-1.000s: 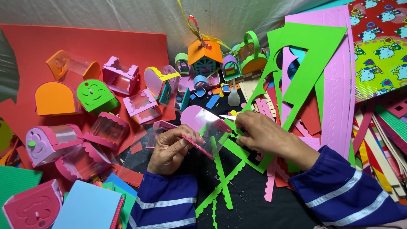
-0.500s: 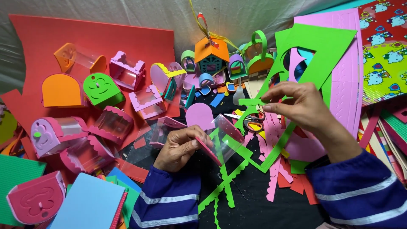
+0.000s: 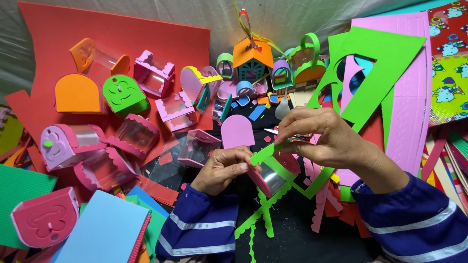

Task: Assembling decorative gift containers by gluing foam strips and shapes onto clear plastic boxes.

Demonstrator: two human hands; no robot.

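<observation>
At the near left corner of the bench (image 3: 292, 234) lay a pink arched foam piece (image 3: 46, 221) and a light blue foam sheet (image 3: 105, 234). Farther back on that side, on a large red foam sheet (image 3: 97, 29), stood an orange arched box (image 3: 78, 93) and a green arched box (image 3: 124, 95), with pink boxes walled in clear plastic near them.

Near the middle, the left hand (image 3: 222, 169) was clenched around a small pink foam box (image 3: 265, 178) with a clear plastic side, pinching it between thumb and fingers. Just right of it, the right hand (image 3: 324, 136) gripped a green scalloped foam strip (image 3: 265, 152) that touched the box's top edge.

Behind the hands stood an orange-roofed foam house (image 3: 252, 61). Toward the right edge leaned a green cut-out sheet (image 3: 385, 63) on a pink embossed sheet (image 3: 414, 107).
</observation>
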